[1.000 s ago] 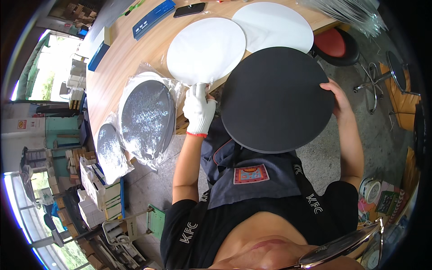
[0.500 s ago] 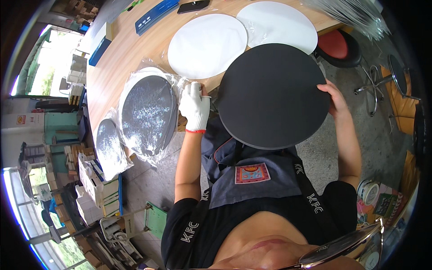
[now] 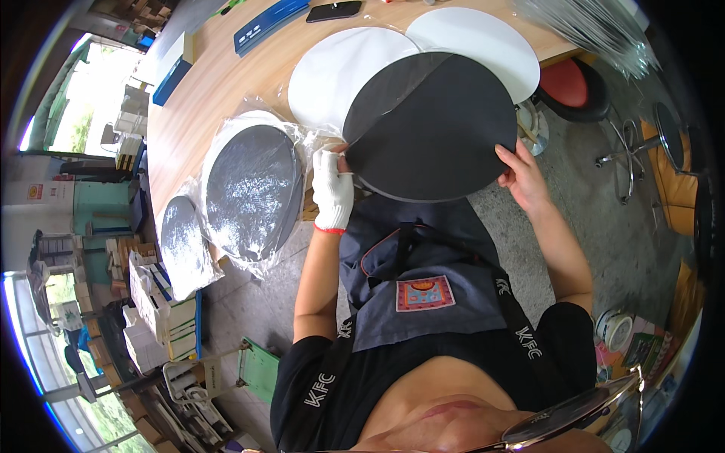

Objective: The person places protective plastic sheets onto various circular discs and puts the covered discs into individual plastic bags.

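Note:
A large round black disc [image 3: 442, 132] hangs tilted in front of me, its far side overlapping two white discs. My left hand [image 3: 332, 189], in a white knit glove with a red cuff and some bare fingertips, is closed at the disc's left rim. My bare right hand [image 3: 521, 174] pinches the right rim, thumb on top. A curved line crosses the disc's upper left, with a slightly paler patch beyond it, perhaps clear film. Behind the disc lie a left white disc [image 3: 332, 72] and a right white disc [image 3: 483, 45] on the table.
Left of my glove, a plastic-wrapped dark disc [image 3: 253, 192] and another wrapped dark disc [image 3: 181, 241] overhang the wooden table [image 3: 219, 83]. Farther back are a blue box [image 3: 264, 26] and a phone [image 3: 334, 10]. A red-and-black stool [image 3: 570, 87] stands to the right.
The black disc has moved left and away from me onto the white discs, tilting flatter. My right hand has travelled left with it, and my left hand now meets its left rim.

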`<state>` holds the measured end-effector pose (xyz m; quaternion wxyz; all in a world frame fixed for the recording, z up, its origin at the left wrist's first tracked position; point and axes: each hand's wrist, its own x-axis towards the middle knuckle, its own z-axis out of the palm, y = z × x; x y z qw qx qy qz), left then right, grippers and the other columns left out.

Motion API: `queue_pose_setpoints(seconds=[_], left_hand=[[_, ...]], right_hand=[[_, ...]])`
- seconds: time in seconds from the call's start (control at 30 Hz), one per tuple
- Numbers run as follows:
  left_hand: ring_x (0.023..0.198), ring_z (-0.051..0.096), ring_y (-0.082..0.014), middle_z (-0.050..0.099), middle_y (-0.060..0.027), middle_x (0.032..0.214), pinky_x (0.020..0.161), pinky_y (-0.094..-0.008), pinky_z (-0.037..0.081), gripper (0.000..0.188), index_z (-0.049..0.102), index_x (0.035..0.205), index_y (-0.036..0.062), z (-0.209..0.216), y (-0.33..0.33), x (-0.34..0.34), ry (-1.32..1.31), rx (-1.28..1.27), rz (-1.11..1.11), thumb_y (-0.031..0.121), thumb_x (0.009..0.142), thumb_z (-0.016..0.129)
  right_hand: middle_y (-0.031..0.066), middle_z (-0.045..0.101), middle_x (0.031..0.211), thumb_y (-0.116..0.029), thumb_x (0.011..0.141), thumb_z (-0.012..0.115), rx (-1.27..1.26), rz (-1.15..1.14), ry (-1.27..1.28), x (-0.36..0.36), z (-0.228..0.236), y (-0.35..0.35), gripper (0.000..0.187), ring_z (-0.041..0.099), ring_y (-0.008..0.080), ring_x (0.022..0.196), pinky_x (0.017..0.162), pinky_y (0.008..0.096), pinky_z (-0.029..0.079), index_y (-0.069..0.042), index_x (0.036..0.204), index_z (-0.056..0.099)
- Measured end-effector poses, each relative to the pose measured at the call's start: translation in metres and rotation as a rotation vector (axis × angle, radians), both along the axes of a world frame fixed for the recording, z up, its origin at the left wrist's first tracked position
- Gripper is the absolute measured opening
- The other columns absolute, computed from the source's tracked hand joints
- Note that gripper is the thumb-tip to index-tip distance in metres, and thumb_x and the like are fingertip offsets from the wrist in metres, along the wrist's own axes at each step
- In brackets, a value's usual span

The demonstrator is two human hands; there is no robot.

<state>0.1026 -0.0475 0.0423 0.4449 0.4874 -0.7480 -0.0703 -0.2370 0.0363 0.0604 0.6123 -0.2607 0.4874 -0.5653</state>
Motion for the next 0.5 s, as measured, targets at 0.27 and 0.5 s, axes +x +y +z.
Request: queue_pose_setpoints(seconds=[0.27,0.5], left_hand=[[0.096,0.062,-0.0344,0.061,-0.0149,0.105,0.083,-0.0385,0.05,0.03,0.062,0.103,0.0033,-0.006,0.011,0.001,0.014,-0.068,-0.03,-0.015,0.081,0.053],[0.09,0.063,-0.0303,0.062,-0.0138,0.105,0.077,-0.0351,0.051,0.034,0.062,0.106,0.0041,-0.005,0.022,0.0,0.032,-0.065,-0.072,-0.016,0.08,0.053]], right_hand=[[0.0083,0.06,0.107,-0.013,0.099,0.055,0.013,0.142,-0.22,0.047,-0.013,-0.031,0.032,0.069,0.0215,0.082,0.068,0.0317,0.059,-0.007,0.128,0.044],[0.0153,0.058,0.104,-0.008,0.097,0.056,0.055,0.202,-0.363,0.08,-0.023,-0.06,0.014,0.068,0.0353,0.096,0.083,0.0404,0.061,-0.003,0.101,0.043]])
